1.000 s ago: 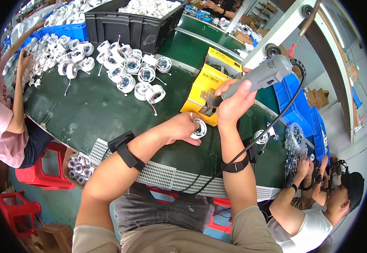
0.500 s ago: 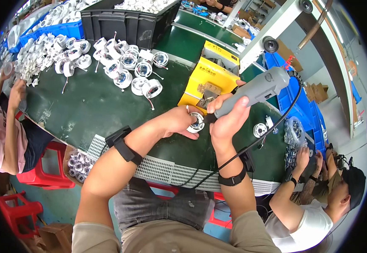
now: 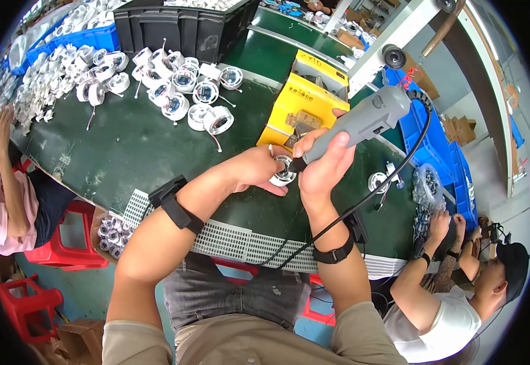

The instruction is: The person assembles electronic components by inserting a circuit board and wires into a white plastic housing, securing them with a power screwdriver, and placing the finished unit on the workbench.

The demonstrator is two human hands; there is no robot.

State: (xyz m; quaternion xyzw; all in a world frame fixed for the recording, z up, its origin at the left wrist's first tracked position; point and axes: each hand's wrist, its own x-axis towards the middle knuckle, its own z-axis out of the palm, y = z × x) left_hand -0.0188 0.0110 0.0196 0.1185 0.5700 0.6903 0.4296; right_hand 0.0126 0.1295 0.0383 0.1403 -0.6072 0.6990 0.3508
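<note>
My left hand [image 3: 257, 168] is closed around a small round white housing [image 3: 284, 177] with a dark inside, held just over the green table. Wrapped around a grey electric screwdriver [image 3: 362, 126] is my right hand [image 3: 324, 159]; a black cord runs from the tool's rear. The dark tip of the screwdriver points left into the housing's open face, and its exact contact is hard to make out. Right behind both hands stands a yellow box-shaped device [image 3: 309, 100] with a metal block on its front. Several similar white housings [image 3: 185, 81] with wires lie beyond my left hand.
A black crate [image 3: 176, 36] of white parts stands at the back, near a blue bin [image 3: 88, 36]. To the right lie another white housing [image 3: 377, 181] and blue trays [image 3: 423, 140]. The black cord [image 3: 393, 176] crosses my right forearm. Co-workers sit on both sides.
The screwdriver and my right hand have shifted slightly left and down, the tip now deeper over the housing. My left hand keeps hold of the housing. The left co-worker's arms have moved.
</note>
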